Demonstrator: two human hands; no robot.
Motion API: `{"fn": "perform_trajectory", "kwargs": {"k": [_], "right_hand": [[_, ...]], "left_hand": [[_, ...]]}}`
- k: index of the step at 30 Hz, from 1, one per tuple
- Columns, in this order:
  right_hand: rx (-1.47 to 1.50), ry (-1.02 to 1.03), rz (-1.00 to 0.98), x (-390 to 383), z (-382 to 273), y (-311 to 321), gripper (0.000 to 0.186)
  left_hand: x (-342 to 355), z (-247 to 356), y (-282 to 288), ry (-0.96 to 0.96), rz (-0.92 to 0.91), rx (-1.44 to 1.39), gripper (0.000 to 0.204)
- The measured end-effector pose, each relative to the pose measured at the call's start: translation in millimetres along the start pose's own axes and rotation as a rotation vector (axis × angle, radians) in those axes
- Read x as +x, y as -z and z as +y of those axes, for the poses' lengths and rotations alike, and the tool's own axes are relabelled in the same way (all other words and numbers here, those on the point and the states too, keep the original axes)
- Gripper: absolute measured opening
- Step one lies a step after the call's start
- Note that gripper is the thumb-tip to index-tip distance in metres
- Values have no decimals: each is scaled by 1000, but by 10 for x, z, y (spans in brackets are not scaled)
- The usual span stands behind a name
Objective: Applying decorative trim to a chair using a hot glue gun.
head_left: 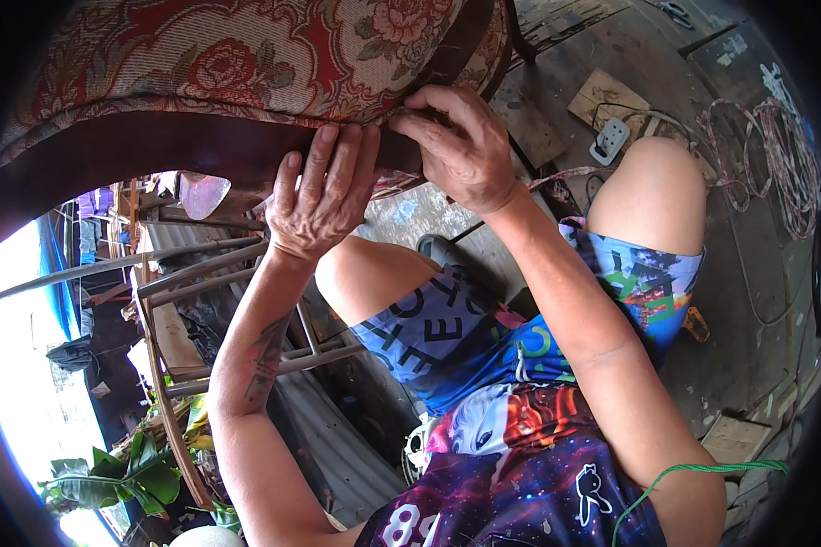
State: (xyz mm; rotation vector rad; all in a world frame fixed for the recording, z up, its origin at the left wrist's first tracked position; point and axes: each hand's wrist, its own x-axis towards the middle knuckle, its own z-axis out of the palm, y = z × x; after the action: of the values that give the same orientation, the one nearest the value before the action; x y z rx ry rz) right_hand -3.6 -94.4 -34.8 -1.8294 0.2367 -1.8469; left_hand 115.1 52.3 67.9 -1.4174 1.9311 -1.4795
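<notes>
A seat or sofa covered in red and beige floral upholstery (228,68) fills the upper left, edged by a curved dark wooden rail (146,150). My left hand (324,191) lies on this rail with its fingers stretched out, fingertips touching the seam where the cloth meets the wood. To its right, my right hand (465,150) is at the same seam with thumb and fingers drawn together in a pinch. Whatever sits between those fingertips is hidden or too small to make out. A braided trim runs along the edge of the cloth.
A white power strip (610,141) sits near a wooden board (602,100) beyond my right knee. Coiled rope or cord (784,169) lies on the plank floor at the far right. At left are a wooden railing (219,269) and a green plant (119,479).
</notes>
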Motion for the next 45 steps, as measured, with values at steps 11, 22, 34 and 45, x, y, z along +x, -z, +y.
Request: {"fn": "perform_trajectory", "kwargs": {"k": [11,22,34,45], "right_hand": [[-39,42,17,-47,57,-21,39],[-132,57,59,-104,46,-65,38],[-277,2,23,-100,-172,-89,32],[-103,-180,78,-2,-263,-97,17]], "left_hand": [[-10,17,-7,2,-18,3,35],[9,37,1,1,-13,-9,35],[48,61,-53,31,-11,-32,33],[46,-16,-72,-41,-25,12,38]]}}
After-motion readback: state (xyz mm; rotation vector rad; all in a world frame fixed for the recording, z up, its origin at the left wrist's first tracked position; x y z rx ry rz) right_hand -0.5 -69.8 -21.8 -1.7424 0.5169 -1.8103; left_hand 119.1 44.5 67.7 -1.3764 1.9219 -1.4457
